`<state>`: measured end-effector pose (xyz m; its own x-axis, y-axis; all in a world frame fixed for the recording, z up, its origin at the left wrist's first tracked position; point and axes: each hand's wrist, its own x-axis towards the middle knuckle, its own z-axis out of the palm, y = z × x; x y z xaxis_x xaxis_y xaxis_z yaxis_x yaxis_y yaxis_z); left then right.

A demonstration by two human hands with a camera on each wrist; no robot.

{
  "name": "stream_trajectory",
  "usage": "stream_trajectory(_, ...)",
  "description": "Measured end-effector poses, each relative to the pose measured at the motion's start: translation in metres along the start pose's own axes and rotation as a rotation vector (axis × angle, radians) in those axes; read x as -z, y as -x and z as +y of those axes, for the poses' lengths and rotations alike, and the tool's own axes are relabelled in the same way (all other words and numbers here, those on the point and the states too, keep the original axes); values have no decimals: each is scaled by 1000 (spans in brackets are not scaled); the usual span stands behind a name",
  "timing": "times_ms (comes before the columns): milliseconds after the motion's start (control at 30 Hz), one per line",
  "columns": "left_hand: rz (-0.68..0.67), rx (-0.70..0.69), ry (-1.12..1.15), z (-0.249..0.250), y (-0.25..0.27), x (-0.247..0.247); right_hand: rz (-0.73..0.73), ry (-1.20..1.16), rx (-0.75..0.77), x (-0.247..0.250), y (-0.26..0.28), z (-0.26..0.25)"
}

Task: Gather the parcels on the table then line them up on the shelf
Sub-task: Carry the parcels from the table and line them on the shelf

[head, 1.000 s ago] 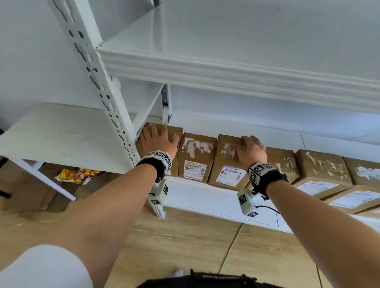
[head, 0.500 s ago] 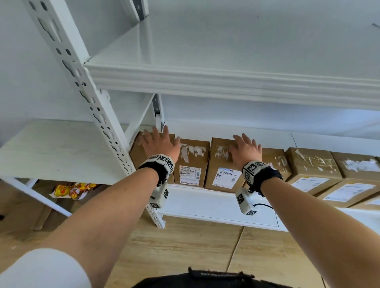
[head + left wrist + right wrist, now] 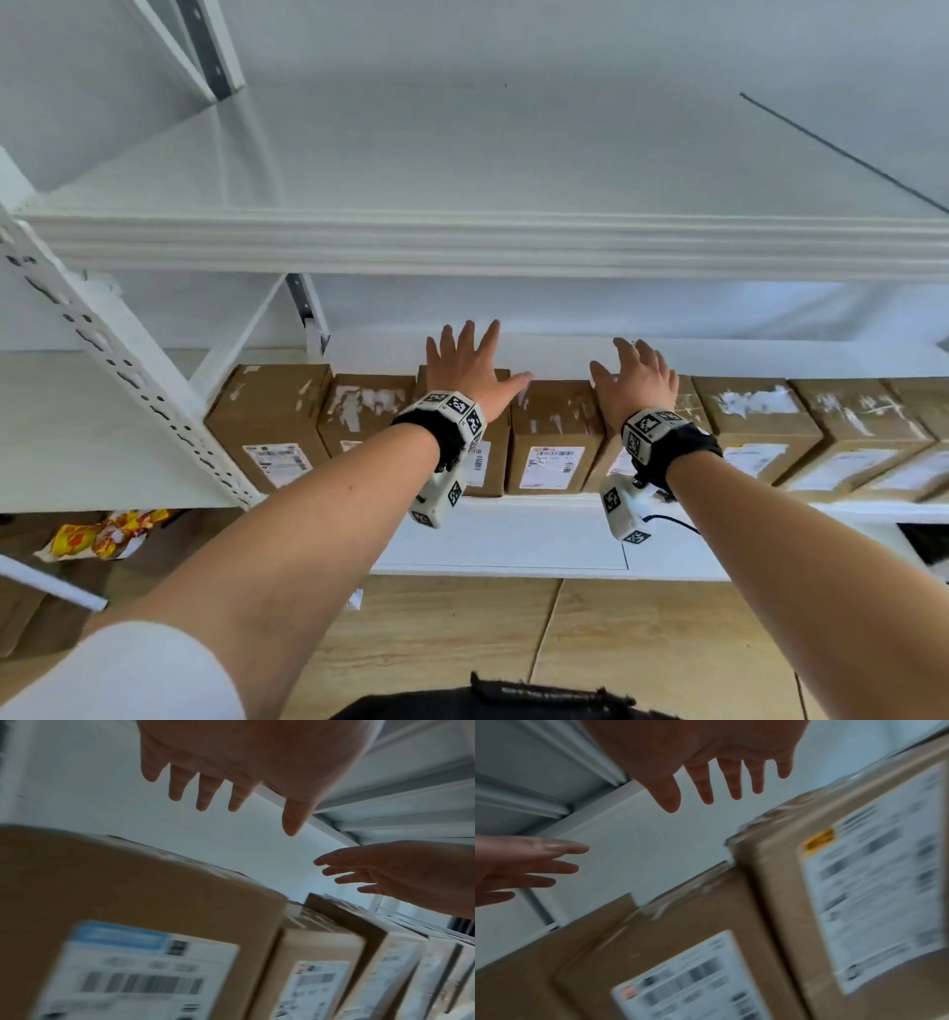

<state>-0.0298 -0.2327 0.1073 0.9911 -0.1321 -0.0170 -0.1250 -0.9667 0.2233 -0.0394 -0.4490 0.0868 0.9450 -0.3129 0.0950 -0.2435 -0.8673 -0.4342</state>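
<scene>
Several brown cardboard parcels with white labels stand side by side on the white shelf (image 3: 513, 534); the leftmost parcel (image 3: 267, 411) is next to the upright post. My left hand (image 3: 464, 370) hovers with spread, straight fingers over the third parcel (image 3: 493, 462). Over the fifth parcel my right hand (image 3: 637, 377) is also open. In the left wrist view the left hand (image 3: 231, 770) is clear of the parcel top (image 3: 128, 892), holding nothing. The right wrist view shows the right hand (image 3: 718, 760) empty above two labelled parcels (image 3: 680, 923).
An upper white shelf (image 3: 462, 241) hangs low over the row. A perforated white post (image 3: 102, 349) stands at the left, with a white surface (image 3: 77, 437) beyond it. Yellow packets (image 3: 102, 534) lie below on cardboard. More parcels (image 3: 847, 437) continue to the right.
Both hands have come off the parcel tops and moved right along the row, fingers now spread in the air. The leftmost parcels stand uncovered.
</scene>
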Motion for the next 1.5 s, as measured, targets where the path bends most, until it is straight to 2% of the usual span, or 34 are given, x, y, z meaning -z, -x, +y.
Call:
stream_trajectory(133, -107, -113, -15, 54, -7, -20, 9, 135, -131, 24, -9, 55)
stream_trajectory(300, -163, -200, -220, 83, -20, -44, -119, 234, -241, 21, -7, 95)
stream_trajectory(400, -233, -201, -306, 83, -25, -52, -139, 307, -221, 13, -4, 100)
stream_trajectory(500, -282, -210, -291, 78, -26, -58, -139, 344, -197, 9, -2, 96)
stream_trajectory(867, -268, -244, -280, 71, -23, -59, -138, 358, -215, 5, 6, 90)
stream_trajectory(1033, -249, -224, -190, 87, -24, -55, -166, 258, -229, 17, 1, 94)
stream_trajectory(1267, -189, -317, -90, 171, -29, -43, -60, 119, -184, 54, -8, 120)
stream_trajectory(1367, -199, -363, -76, 214, -32, -47, 11, 109, -214, 80, -17, 161)
stream_trajectory(1500, -235, -404, -60, 271, -35, -64, 40, 101, -383, 116, -29, 239)
